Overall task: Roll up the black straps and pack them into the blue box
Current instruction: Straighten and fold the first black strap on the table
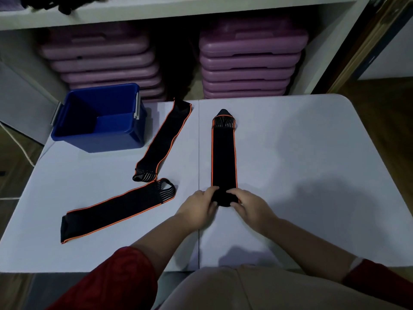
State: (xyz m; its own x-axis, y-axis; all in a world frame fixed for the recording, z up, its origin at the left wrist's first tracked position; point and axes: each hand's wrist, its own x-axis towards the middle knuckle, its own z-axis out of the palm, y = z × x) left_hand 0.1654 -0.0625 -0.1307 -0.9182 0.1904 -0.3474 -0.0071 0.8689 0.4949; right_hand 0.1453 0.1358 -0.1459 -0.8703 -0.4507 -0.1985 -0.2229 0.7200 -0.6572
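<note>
Three black straps with orange edging lie on the white table (301,153). The middle strap (223,157) runs straight away from me, and its near end is curled into a small roll. My left hand (200,208) and my right hand (248,205) both pinch that roll from either side. A second strap (164,139) lies flat and diagonal, left of centre. The third strap (116,209) lies flat at the near left. The blue box (100,118) stands open at the table's far left corner, and its inside looks empty.
Two stacks of purple plastic platforms (250,63) fill the shelf unit behind the table. A seam (198,142) runs down the table's middle. Dark items sit on the upper shelf at top left. Wooden floor shows on the right.
</note>
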